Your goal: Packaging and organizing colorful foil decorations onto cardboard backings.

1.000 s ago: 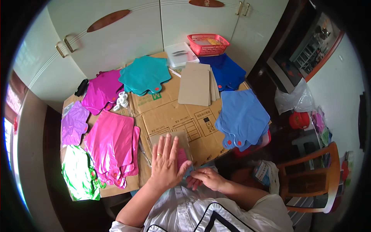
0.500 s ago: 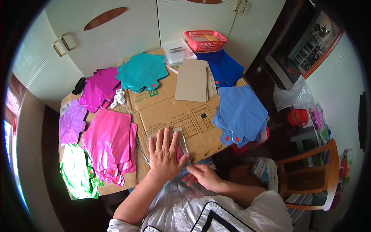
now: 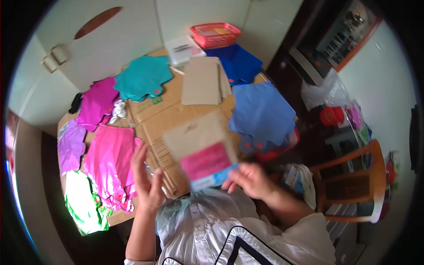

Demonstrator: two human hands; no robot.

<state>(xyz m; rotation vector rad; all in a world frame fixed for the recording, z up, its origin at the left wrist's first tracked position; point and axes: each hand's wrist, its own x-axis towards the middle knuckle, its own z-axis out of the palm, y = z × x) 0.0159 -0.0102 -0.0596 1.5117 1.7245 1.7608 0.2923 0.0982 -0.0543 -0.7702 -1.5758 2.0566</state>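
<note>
The right hand (image 3: 249, 180) pinches the lower edge of a clear packet (image 3: 203, 152) holding a brown card and a pink piece, lifted above the cardboard-covered table (image 3: 176, 117); the left hand (image 3: 148, 183) hovers just beside it, fingers spread, holding nothing; a pink foil stack (image 3: 108, 159) lies to its left.
</note>
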